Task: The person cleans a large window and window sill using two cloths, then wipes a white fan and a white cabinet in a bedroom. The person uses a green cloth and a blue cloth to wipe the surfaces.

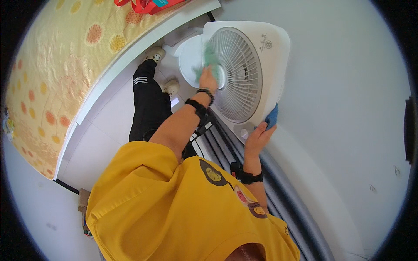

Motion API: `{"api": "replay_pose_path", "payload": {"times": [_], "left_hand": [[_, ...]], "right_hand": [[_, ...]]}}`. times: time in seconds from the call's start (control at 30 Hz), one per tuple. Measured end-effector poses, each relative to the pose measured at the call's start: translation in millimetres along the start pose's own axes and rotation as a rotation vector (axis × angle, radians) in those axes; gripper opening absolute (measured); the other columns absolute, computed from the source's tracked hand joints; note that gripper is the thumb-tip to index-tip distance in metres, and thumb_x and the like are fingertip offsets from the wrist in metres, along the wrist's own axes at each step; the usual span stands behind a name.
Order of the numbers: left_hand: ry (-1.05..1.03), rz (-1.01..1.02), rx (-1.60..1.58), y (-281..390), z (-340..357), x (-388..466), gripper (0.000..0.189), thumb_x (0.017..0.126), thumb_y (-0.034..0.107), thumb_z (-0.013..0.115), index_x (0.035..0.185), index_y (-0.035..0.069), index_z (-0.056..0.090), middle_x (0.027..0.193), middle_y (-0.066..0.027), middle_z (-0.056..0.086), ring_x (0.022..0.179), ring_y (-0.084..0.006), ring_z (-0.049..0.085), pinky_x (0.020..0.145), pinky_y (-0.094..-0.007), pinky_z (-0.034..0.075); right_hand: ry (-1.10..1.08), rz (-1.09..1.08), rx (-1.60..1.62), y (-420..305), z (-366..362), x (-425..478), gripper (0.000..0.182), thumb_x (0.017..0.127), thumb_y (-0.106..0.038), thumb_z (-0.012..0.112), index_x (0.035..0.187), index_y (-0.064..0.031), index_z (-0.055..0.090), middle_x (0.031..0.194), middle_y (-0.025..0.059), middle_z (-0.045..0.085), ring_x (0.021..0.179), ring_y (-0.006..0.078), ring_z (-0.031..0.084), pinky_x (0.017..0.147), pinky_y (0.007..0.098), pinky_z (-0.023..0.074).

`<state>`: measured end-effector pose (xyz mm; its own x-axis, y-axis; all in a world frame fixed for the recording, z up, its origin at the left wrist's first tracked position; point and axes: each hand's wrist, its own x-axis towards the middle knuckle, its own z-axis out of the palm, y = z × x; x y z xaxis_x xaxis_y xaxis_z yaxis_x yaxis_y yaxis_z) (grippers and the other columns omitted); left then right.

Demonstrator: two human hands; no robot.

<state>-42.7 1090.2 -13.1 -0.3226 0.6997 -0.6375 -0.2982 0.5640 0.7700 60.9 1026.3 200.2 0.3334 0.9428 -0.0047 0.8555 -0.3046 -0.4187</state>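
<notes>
A white electric fan (274, 62) with a round ribbed grille is before me, near the upper middle. My left hand (208, 80) grips a green cloth (210, 55), blurred, against the left part of the grille, next to the round hub. At the fan's lower corner, near its round knob (244, 133), my right hand (259, 137) holds a blue cloth (272, 117) against the casing's edge. A round white surface (189, 62) shows just left of the fan; whether it is the fan's base cannot be told. Black straps are on both forearms.
At the left is a bed or table edge (98, 81) with a patterned yellow cover, a red bag (147, 6) on it. Grey curtains (281, 182) hang below the fan, beside a pale wall (333, 98). Cardboard boxes (83, 199) stand at lower left. A dark cable (198, 146) runs near my legs.
</notes>
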Motion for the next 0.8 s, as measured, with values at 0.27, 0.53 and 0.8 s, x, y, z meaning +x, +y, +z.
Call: {"api": "replay_pose_path", "payload": {"times": [0.27,0.53,0.8], "left_hand": [[-0.338,-0.361,-1.093,61.3,3.1,-92.6,0.031,0.089,0.017,0.046,0.117,0.005,0.045,0.114,-0.0106,0.047,0.099,-0.0232,0.049,0.080,-0.0358,0.043],[-0.147,1.133,0.382,170.4,42.5,-4.4,0.047,0.079,0.017,0.051,0.124,0.006,0.043,0.136,-0.0241,0.024,0.116,-0.0448,0.032,0.098,-0.0491,0.027],[-0.384,0.732,0.031,92.2,30.0,-40.4,0.032,0.068,0.008,0.052,0.099,-0.002,0.056,0.109,-0.0234,0.045,0.099,-0.0416,0.041,0.092,-0.0517,0.028]], "right_hand": [[0.070,-0.068,0.022,-5.7,3.5,-0.9,0.041,0.091,-0.030,0.040,0.108,0.0076,0.041,0.090,0.0200,0.049,0.079,0.0319,0.047,0.074,0.0383,0.0390],[0.075,-0.101,-0.051,6.6,9.0,-1.1,0.041,0.092,-0.029,0.038,0.111,0.0070,0.041,0.097,0.0214,0.049,0.083,0.0322,0.048,0.076,0.0376,0.0390],[0.084,-0.058,0.009,-2.0,9.4,-2.3,0.041,0.091,-0.029,0.039,0.109,0.0075,0.041,0.094,0.0224,0.050,0.082,0.0337,0.050,0.074,0.0391,0.0400]]}}
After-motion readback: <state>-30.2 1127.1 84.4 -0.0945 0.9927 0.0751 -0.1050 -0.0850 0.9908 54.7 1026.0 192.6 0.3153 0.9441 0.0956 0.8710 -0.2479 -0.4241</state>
